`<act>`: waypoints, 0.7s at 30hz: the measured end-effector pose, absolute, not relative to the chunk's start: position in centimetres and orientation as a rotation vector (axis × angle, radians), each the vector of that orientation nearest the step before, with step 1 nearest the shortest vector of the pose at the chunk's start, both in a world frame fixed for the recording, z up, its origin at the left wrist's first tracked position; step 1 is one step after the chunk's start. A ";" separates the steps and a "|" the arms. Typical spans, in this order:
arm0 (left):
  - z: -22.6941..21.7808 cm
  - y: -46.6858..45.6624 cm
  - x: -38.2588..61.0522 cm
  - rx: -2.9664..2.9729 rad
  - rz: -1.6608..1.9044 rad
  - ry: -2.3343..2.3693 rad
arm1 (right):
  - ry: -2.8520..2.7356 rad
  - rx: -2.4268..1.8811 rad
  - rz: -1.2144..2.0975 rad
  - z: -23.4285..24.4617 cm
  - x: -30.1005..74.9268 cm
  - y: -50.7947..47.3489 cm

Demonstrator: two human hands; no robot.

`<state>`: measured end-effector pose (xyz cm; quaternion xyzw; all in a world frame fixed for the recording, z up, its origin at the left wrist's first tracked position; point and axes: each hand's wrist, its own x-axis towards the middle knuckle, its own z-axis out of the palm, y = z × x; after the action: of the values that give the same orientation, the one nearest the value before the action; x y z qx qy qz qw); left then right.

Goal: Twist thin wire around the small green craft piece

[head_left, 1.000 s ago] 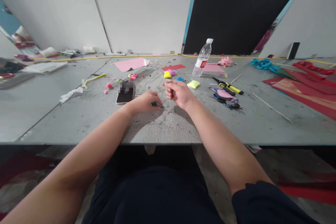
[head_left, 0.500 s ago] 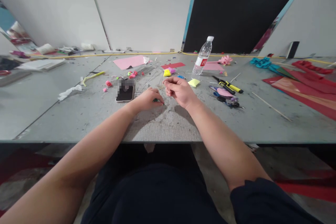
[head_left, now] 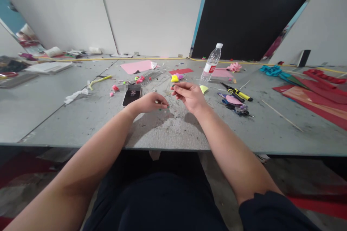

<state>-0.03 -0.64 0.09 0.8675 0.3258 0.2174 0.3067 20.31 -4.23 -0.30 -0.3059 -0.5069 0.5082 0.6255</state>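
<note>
My left hand point(head_left: 151, 102) hovers low over the table with thumb and fingers pinched together. A speck of green shows at its fingertips, too small to name. To its right, my right hand point(head_left: 188, 95) is raised slightly higher, thumb against the fingers. Between its fingertips sits a small dark green piece point(head_left: 174, 86). The hands are apart, fingertips facing each other. A phone point(head_left: 132, 96) lies just beyond my left wrist. Behind my right hand are a yellow clay-like lump point(head_left: 175, 78), a purple one point(head_left: 179, 76) and a pale yellow piece point(head_left: 204, 89).
A water bottle point(head_left: 211, 63) stands behind my right hand. Yellow-and-black pliers point(head_left: 236, 92), a thin stick point(head_left: 282, 116) and red sheets point(head_left: 314, 97) lie to the right. Pink paper point(head_left: 138, 66), pink bits point(head_left: 115, 88) and crumpled white tissue point(head_left: 76, 96) are toward the left.
The view has shifted slightly. My left fingers have drawn closer together in a pinch, and a dark green piece now shows at my right fingertips.
</note>
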 end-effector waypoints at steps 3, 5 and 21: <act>-0.6 -0.3 0.0 2.292 0.437 0.813 | -1.168 -0.719 1.168 -0.2 20.4 -4.3; -0.8 -0.1 -0.1 2.293 0.432 0.812 | -1.169 -0.749 1.161 -0.2 20.5 -4.3; 0.7 -1.3 0.2 1.779 1.023 0.796 | -1.236 -0.706 1.023 0.4 20.0 -5.6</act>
<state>0.19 -1.28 0.74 0.7206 0.3224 0.4143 0.4530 19.99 -5.57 0.43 -0.3095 -0.5417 0.4485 0.6401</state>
